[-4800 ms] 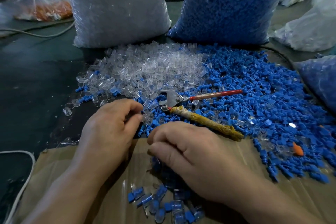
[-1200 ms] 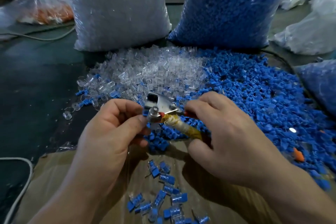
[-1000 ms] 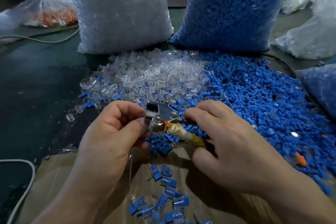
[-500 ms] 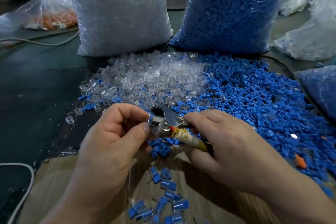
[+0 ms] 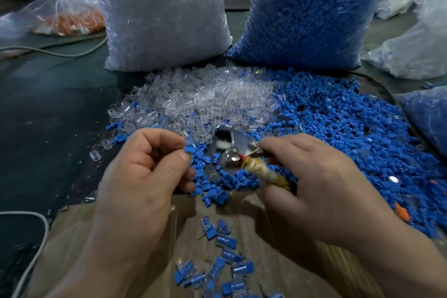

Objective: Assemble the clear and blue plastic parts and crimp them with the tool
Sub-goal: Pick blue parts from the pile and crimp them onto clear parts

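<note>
Crimping seems the step in hand: left hand pinches 1 clear-and-blue part at frame centre, just left of the tool, which right hand grips by its handles; next the part needs seating squarely in the blurred jaws.

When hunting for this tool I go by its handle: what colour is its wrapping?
Yellowish-tan wrapping on the tool; head view.

Behind parts heap, sacks; assemblies on cardboard.
</note>
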